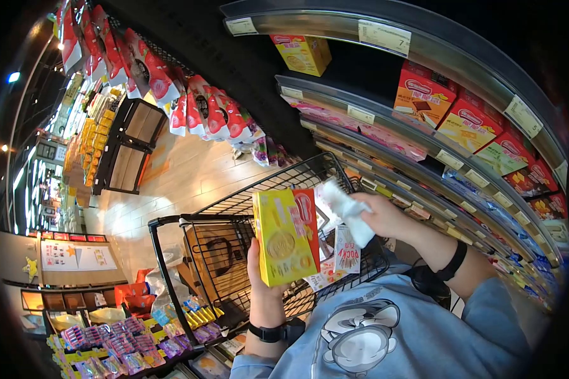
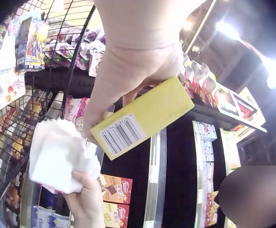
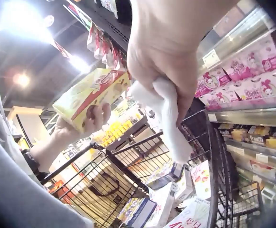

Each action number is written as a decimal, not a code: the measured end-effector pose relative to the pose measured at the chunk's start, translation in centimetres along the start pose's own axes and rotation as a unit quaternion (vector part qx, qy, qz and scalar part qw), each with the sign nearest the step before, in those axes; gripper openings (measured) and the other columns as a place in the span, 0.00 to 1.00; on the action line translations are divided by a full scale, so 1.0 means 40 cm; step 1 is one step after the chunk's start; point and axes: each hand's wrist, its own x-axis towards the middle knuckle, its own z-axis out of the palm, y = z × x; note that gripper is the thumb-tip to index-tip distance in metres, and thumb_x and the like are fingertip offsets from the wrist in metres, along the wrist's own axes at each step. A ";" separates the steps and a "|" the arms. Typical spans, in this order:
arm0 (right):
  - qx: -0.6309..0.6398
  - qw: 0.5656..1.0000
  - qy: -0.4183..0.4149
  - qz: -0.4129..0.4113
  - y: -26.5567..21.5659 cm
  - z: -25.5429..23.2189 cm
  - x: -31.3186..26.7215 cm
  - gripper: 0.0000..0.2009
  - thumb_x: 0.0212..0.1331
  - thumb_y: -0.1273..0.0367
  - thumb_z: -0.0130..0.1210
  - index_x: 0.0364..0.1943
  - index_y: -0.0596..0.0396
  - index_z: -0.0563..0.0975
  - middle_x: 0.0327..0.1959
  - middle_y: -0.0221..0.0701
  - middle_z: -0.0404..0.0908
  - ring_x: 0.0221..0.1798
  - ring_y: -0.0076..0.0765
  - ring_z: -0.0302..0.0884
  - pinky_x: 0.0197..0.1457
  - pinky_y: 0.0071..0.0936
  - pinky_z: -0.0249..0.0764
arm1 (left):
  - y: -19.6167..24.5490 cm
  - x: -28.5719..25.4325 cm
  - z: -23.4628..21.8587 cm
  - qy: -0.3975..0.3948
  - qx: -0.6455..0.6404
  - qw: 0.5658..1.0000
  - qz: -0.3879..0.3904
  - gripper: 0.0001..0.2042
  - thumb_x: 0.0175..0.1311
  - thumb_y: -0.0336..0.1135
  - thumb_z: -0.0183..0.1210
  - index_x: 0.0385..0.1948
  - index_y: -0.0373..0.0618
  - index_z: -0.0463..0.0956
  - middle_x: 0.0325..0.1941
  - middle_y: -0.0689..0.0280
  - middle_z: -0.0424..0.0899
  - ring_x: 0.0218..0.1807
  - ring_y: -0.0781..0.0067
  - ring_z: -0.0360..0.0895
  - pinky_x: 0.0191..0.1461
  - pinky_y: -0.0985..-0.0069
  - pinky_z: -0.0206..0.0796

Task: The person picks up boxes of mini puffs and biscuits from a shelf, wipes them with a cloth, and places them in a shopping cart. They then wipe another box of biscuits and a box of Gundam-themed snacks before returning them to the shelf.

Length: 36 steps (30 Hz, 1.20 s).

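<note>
A yellow and red box [image 1: 286, 237] is gripped in my left hand [image 1: 267, 297], tilted above the cart; its barcode side [image 2: 142, 118] faces the left wrist camera. My right hand [image 1: 385, 216] pinches a crumpled white cloth or tissue [image 1: 348, 211], just to the right of the box. In the right wrist view the cloth [image 3: 164, 118] hangs from the fingers of my right hand [image 3: 166, 61]. The two hands are apart, and the cloth is close to the box.
Below the hands stands a black wire cart [image 1: 218, 218] with several packages, including a Pocky box [image 1: 347, 249]. Shelves with boxed snacks [image 1: 468, 121] line the right. Red bags [image 1: 212, 114] hang ahead, and a low display of small packs [image 1: 117, 341] stands at left.
</note>
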 end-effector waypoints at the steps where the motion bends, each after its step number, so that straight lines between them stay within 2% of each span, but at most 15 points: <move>1: 0.022 0.998 0.053 -0.015 -0.006 -0.001 0.004 0.25 0.53 0.76 0.46 0.59 0.58 0.68 0.49 0.46 0.79 0.50 0.45 0.78 0.55 0.34 0.71 | 0.003 0.011 0.018 -0.030 0.008 0.999 -0.021 0.31 0.66 0.60 0.41 0.63 0.48 0.61 0.64 0.55 0.67 0.62 0.52 0.68 0.62 0.51 0.62; 3: 0.041 0.980 0.164 -0.102 -0.081 -0.001 -0.012 0.23 0.55 0.76 0.45 0.58 0.60 0.68 0.48 0.43 0.79 0.49 0.43 0.78 0.55 0.34 0.70 | 0.003 0.020 0.044 -0.037 0.000 0.998 -0.042 0.31 0.66 0.60 0.42 0.64 0.47 0.60 0.64 0.55 0.67 0.62 0.52 0.67 0.62 0.51 0.62; 6: -0.011 0.963 0.114 -0.243 -0.201 0.008 -0.034 0.28 0.52 0.79 0.49 0.62 0.53 0.66 0.66 0.44 0.63 0.68 0.48 0.61 0.68 0.35 0.60 | -0.021 0.026 0.076 -0.044 0.016 0.996 -0.071 0.31 0.66 0.59 0.42 0.64 0.47 0.60 0.64 0.57 0.67 0.63 0.53 0.68 0.63 0.52 0.62; 8: -0.207 0.916 0.110 -0.325 -0.238 0.048 -0.027 0.30 0.51 0.78 0.52 0.63 0.49 0.66 0.69 0.43 0.57 0.71 0.53 0.53 0.72 0.43 0.51 | -0.039 0.031 0.069 -0.018 0.040 0.996 -0.079 0.30 0.66 0.58 0.43 0.64 0.49 0.60 0.64 0.57 0.68 0.63 0.55 0.68 0.63 0.53 0.62; 10: -0.260 0.905 0.094 -0.323 -0.256 0.090 -0.042 0.31 0.50 0.76 0.54 0.64 0.44 0.65 0.71 0.42 0.55 0.73 0.55 0.46 0.74 0.50 0.43 | -0.047 0.036 0.075 -0.047 0.008 0.995 -0.086 0.30 0.67 0.58 0.41 0.64 0.50 0.60 0.64 0.58 0.68 0.63 0.55 0.68 0.64 0.53 0.61; 12: -0.246 0.903 0.062 -0.347 -0.251 0.126 -0.055 0.32 0.50 0.75 0.54 0.64 0.42 0.65 0.71 0.40 0.54 0.74 0.53 0.47 0.73 0.52 0.45 | -0.058 0.040 0.093 -0.041 -0.044 0.998 -0.022 0.29 0.67 0.58 0.40 0.64 0.51 0.60 0.64 0.58 0.68 0.63 0.54 0.67 0.64 0.52 0.62; 13: -0.263 0.889 0.027 -0.374 -0.251 0.143 -0.066 0.30 0.52 0.73 0.53 0.64 0.42 0.66 0.71 0.39 0.54 0.73 0.53 0.48 0.73 0.52 0.46 | -0.063 0.057 0.078 -0.104 -0.022 0.992 0.071 0.28 0.68 0.58 0.39 0.64 0.50 0.60 0.64 0.58 0.68 0.63 0.54 0.68 0.64 0.54 0.63; 21: -0.429 0.788 0.042 -0.439 -0.239 0.139 -0.084 0.23 0.53 0.66 0.53 0.57 0.43 0.73 0.69 0.19 0.61 0.70 0.36 0.56 0.71 0.44 0.53 | -0.050 0.060 0.090 0.072 0.127 0.986 0.083 0.28 0.69 0.57 0.39 0.63 0.48 0.61 0.64 0.57 0.68 0.63 0.54 0.68 0.64 0.55 0.63; 23: -0.445 0.777 0.046 -0.443 -0.219 0.132 -0.088 0.22 0.53 0.66 0.53 0.57 0.43 0.74 0.68 0.18 0.63 0.70 0.35 0.56 0.70 0.43 0.55 | -0.034 0.059 0.047 -0.089 -0.103 0.990 -0.047 0.28 0.69 0.56 0.39 0.62 0.46 0.61 0.63 0.56 0.68 0.62 0.53 0.68 0.64 0.56 0.64; 24: -0.460 0.765 0.050 -0.447 -0.204 0.127 -0.089 0.22 0.53 0.66 0.53 0.56 0.43 0.74 0.67 0.17 0.65 0.70 0.34 0.56 0.69 0.43 0.56 | -0.025 0.058 0.034 -0.088 -0.104 0.990 -0.046 0.28 0.69 0.56 0.39 0.62 0.46 0.61 0.63 0.56 0.68 0.62 0.53 0.68 0.64 0.56 0.64; 28: -0.382 0.800 -0.010 -0.463 -0.125 0.080 -0.072 0.23 0.53 0.72 0.51 0.57 0.48 0.72 0.66 0.24 0.66 0.68 0.35 0.60 0.67 0.39 0.60 | 0.012 0.046 0.079 0.028 -0.048 0.998 0.010 0.26 0.69 0.51 0.41 0.60 0.42 0.63 0.60 0.49 0.70 0.59 0.51 0.71 0.59 0.52 0.68; 30: -0.245 0.907 0.013 -0.341 -0.062 0.064 -0.059 0.24 0.52 0.77 0.48 0.57 0.54 0.72 0.64 0.33 0.68 0.64 0.42 0.66 0.64 0.36 0.65 | 0.024 0.044 0.090 -0.017 -0.093 0.995 0.015 0.28 0.68 0.52 0.43 0.62 0.40 0.60 0.63 0.47 0.66 0.62 0.45 0.67 0.61 0.44 0.63; 32: -0.045 0.967 0.112 -0.225 -0.042 0.054 -0.047 0.23 0.54 0.80 0.42 0.57 0.58 0.70 0.59 0.43 0.71 0.58 0.44 0.73 0.58 0.33 0.70 | 0.027 0.035 0.085 -0.038 -0.056 0.998 0.011 0.31 0.66 0.54 0.44 0.63 0.41 0.58 0.64 0.48 0.64 0.63 0.45 0.65 0.63 0.44 0.59; 33: 0.081 0.991 0.094 -0.041 -0.043 0.036 -0.061 0.20 0.60 0.78 0.40 0.58 0.60 0.69 0.55 0.45 0.74 0.55 0.38 0.74 0.54 0.31 0.72 | 0.024 0.032 0.082 -0.059 -0.021 0.998 0.003 0.33 0.64 0.57 0.45 0.65 0.43 0.56 0.66 0.48 0.63 0.64 0.45 0.64 0.65 0.43 0.56; 36: 0.140 0.976 0.109 -0.123 -0.106 0.063 -0.075 0.20 0.64 0.73 0.42 0.60 0.61 0.65 0.55 0.40 0.73 0.58 0.32 0.70 0.62 0.29 0.64 | 0.000 0.028 0.081 -0.045 0.026 0.999 0.009 0.39 0.59 0.62 0.50 0.67 0.44 0.54 0.67 0.50 0.62 0.65 0.46 0.63 0.68 0.45 0.52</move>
